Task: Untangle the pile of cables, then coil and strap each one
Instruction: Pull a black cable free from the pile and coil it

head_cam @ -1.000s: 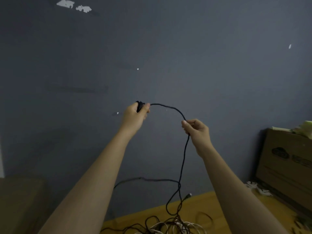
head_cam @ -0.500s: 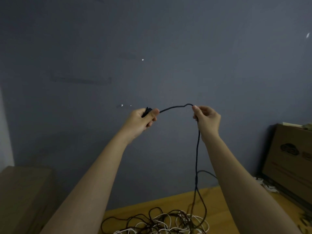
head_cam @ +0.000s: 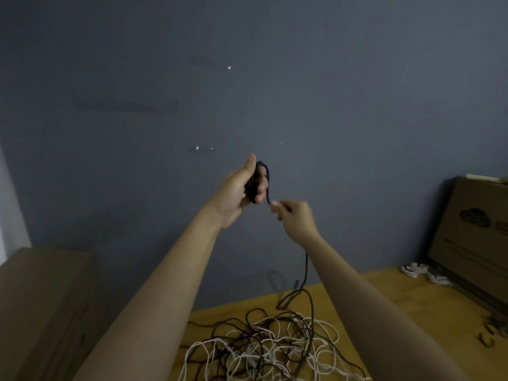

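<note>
- A brown box (head_cam: 41, 298) sits low on the left, by the grey wall (head_cam: 357, 78).
- The left hand (head_cam: 239, 192) is held up high. Its fingers (head_cam: 261, 185) curl round a small bundle of the black cable (head_cam: 268, 182), with the thumb pointing up.
- The right hand (head_cam: 295, 218) is just beside it, a bit lower. Its fingers pinch the same cable, which then hangs down to the pile of cables (head_cam: 269, 345) on the wooden bench (head_cam: 384, 298).
- To coil well, the right hand should probably bring each new loop up to the left hand, all loops the same size.
- The pull should be slow, because the black cable is mixed up with the white ones and could snag.
- A cardboard box (head_cam: 472, 237) stands on the right.
</note>
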